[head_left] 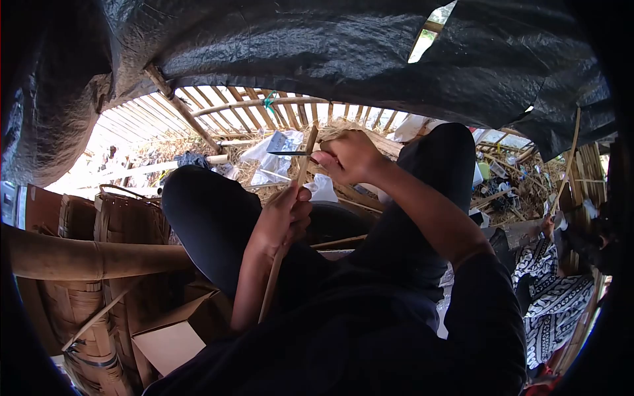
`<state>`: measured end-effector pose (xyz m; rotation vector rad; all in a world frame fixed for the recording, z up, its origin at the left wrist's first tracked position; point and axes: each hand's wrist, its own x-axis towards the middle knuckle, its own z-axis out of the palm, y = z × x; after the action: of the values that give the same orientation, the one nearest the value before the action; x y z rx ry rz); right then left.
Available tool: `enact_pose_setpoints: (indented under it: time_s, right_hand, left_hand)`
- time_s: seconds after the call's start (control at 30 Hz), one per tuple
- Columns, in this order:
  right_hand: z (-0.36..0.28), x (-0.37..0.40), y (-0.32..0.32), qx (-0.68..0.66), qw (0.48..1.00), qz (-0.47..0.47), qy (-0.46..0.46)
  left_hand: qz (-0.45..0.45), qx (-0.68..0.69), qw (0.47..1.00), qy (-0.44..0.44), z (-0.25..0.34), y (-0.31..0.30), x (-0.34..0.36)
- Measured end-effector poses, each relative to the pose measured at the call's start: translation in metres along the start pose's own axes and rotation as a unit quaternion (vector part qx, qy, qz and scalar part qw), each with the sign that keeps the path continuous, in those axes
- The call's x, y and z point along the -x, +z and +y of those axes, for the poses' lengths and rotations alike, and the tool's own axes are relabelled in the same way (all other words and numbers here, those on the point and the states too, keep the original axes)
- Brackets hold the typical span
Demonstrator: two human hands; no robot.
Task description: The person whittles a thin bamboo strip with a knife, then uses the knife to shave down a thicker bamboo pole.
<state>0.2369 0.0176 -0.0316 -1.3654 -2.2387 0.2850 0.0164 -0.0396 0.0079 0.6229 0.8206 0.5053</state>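
My left hand is closed around a long bamboo strip, which slants upward from near my lap, its top end rising past my fist. In my right hand, fingers curled, is a knife whose dark, narrow blade points left. The blade crosses the strip close to its upper end, above my left hand. My right fingers hide the knife's handle. Both hands are between my raised knees, in front of my body.
A thick bamboo pole runs along my left, above an open cardboard box. Black plastic sheeting hangs overhead, before a slatted bamboo fence. Litter and a plastic bag lie ahead. At right, another person wears patterned cloth.
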Motion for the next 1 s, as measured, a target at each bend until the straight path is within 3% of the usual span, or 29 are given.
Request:
enact_pose_setpoints:
  time_s: [0.1,0.17,0.23,0.37,0.7,0.77,0.83,0.9,1.0]
  right_hand:
    - [0.008,-0.011,0.0,0.005,0.996,0.013,0.084]
    - [0.002,-0.01,0.007,0.008,0.997,0.028,0.066]
    - [-0.017,0.0,0.006,-0.013,1.0,0.01,-0.016]
    - [-0.004,-0.006,0.006,-0.001,0.994,-0.109,0.021]
    - [-0.007,-0.008,0.011,0.022,0.997,-0.056,0.042]
    - [0.0,-0.001,0.02,0.019,0.999,0.015,-0.046]
    - [0.01,-0.012,0.012,0.011,0.998,-0.061,0.03]
    - [0.018,-0.022,0.007,0.031,0.998,-0.023,0.056]
    - [0.002,-0.013,0.013,0.023,0.999,-0.018,0.015]
  left_hand:
    - [0.056,-0.044,0.997,0.004,-0.002,0.0,-0.001]
    - [0.07,-0.058,0.995,0.03,0.001,-0.001,-0.002]
    - [0.079,-0.078,0.993,0.029,0.0,0.001,-0.002]
    - [0.108,-0.11,0.987,0.038,-0.013,-0.007,-0.017]
    - [0.129,-0.147,0.98,0.045,-0.01,-0.011,-0.009]
    - [0.131,-0.165,0.976,0.055,-0.012,-0.008,-0.009]
    - [0.126,-0.147,0.98,0.052,-0.012,-0.01,-0.008]
    - [0.117,-0.131,0.983,0.049,-0.011,-0.009,-0.006]
    - [0.139,-0.133,0.98,0.06,-0.007,-0.002,-0.004]
